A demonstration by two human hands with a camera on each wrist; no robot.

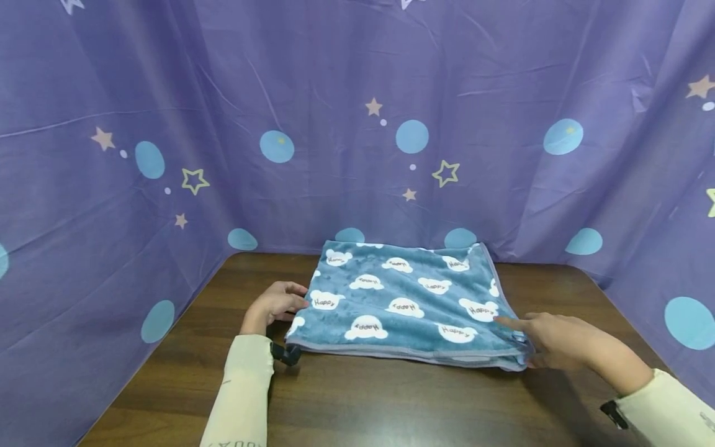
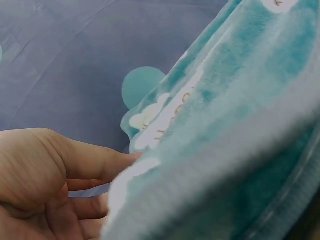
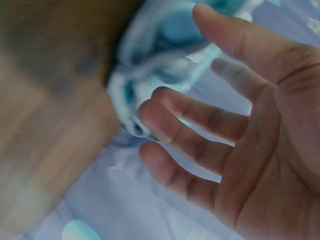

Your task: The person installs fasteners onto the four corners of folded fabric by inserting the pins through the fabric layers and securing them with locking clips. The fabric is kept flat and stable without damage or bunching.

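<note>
A folded blue blanket [image 1: 413,298] with white bear-head patches reading "Happy" and a grey hem lies on the brown table. My left hand [image 1: 279,302] grips its left edge; in the left wrist view the thumb [image 2: 112,162] meets the fabric and the other fingertips are hidden behind it. At the front right corner is my right hand [image 1: 564,341], its forefinger or thumb stretched over the fabric. From the right wrist, the same hand [image 3: 240,135] shows spread, loosely bent fingers around the bunched corner [image 3: 150,75], gripping nothing.
The wooden table [image 1: 402,397] extends in front of the blanket and to both sides. A purple curtain [image 1: 346,81] with stars and light-blue circles hangs behind and along both sides, close to the blanket's far edge. Dark straps [image 1: 286,354] sit at the wrists.
</note>
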